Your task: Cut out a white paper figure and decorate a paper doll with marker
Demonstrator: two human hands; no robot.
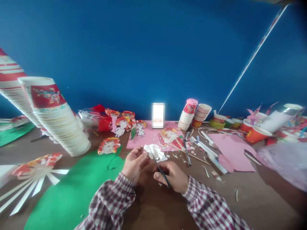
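My left hand [136, 162] is closed, with thumb and fingertips pinching a small white paper cutout [156, 152] above the table. My right hand [173, 176] is wrapped around a pair of scissors [162, 173] with a dark handle. The thin blades point up and to the left and lie against the white paper. How far the blades are apart cannot be made out. Behind the hands lies a pink paper sheet [141, 140] scattered with scraps. Small white figure cutouts [140, 130] rest at its left edge.
Green paper [72, 188] spreads at the left, beside a tall stack of paper cups [57, 118]. Shorter cup stacks [188, 116] stand at the back. A black pen [187, 153], pink paper [232, 151] and orange cups [258, 134] lie to the right. A blue wall rises behind.
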